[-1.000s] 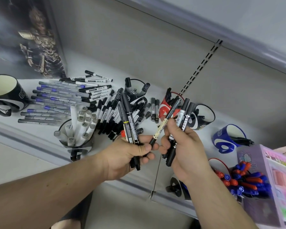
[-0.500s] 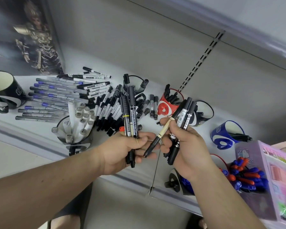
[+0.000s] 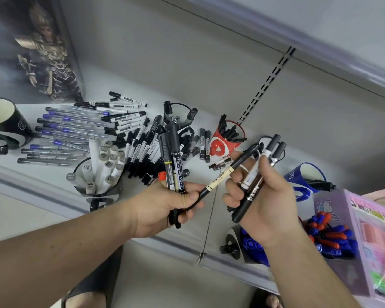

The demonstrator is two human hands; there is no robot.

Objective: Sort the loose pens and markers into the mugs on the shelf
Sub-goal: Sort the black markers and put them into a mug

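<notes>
My left hand grips two black markers that stand upright, and its thumb pinches the lower end of a black pen with a cream band. That pen slants up to the right across the fingers of my right hand, which is closed on a few black markers. Loose black markers and clear blue-ink pens lie in a pile on the white shelf. Nearby stand a red mug with black pens, a blue mug and a black mug of grey markers.
A black mug stands at the far left before a figure poster. Another black mug sits behind the pile. Two mugs of blue and red markers and a pink box crowd the right end. The shelf's front edge runs below my hands.
The cream-banded pen's lower end has come under my left thumb, while my right hand has loosened from it and drawn slightly right. My left hand's markers stand more upright.
</notes>
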